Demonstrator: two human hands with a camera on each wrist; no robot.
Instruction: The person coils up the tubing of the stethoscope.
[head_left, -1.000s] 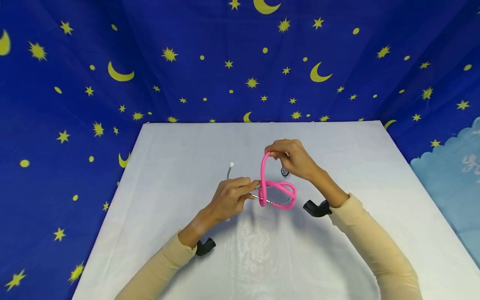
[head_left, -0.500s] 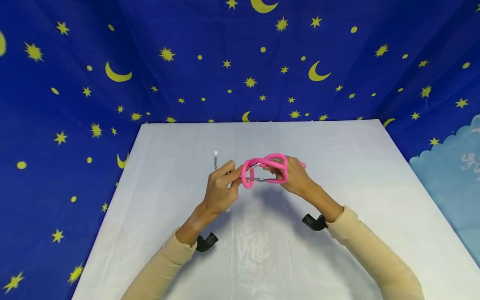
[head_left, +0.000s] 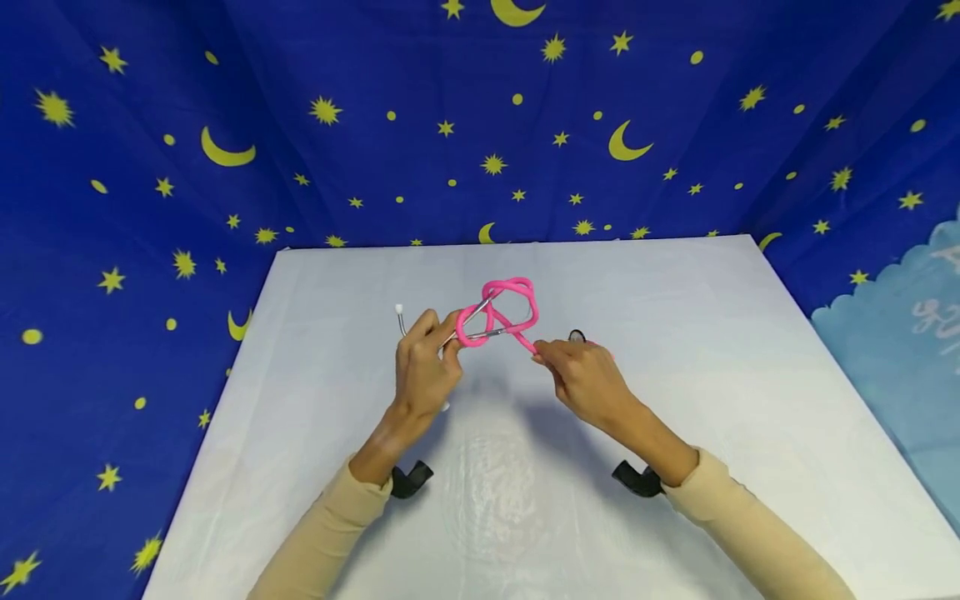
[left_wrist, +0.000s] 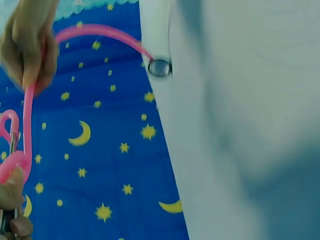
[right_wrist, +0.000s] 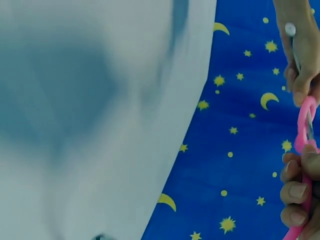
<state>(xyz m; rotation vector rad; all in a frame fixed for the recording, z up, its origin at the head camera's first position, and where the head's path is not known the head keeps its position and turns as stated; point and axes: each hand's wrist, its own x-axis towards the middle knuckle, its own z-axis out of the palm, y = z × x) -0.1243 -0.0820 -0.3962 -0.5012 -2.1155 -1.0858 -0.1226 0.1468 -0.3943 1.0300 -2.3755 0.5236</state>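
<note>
A stethoscope with pink tubing [head_left: 534, 304] is held above the table between both hands, its tube looped around its metal ear tubes [head_left: 474, 313]. My left hand [head_left: 426, 367] pinches the metal ear tubes beside the loops; one white ear tip [head_left: 399, 308] sticks out past the knuckles, another shows below the hand. The right hand [head_left: 588, 379] grips the pink tube to the right of the loops. In the left wrist view the free tube arcs away from the right hand to the round metal chest piece [left_wrist: 160, 68], which hangs at its end.
The white table [head_left: 510, 517] lies under both hands. A blue curtain [head_left: 420, 75] with yellow moons and stars stands behind it and along the sides. Black curved pieces [head_left: 412, 480] are at both wrists.
Both hands have shifted; the left went left and up with the ear tubes. The right hand dipped behind the loops, then came out lower right, drawing the tube along.
</note>
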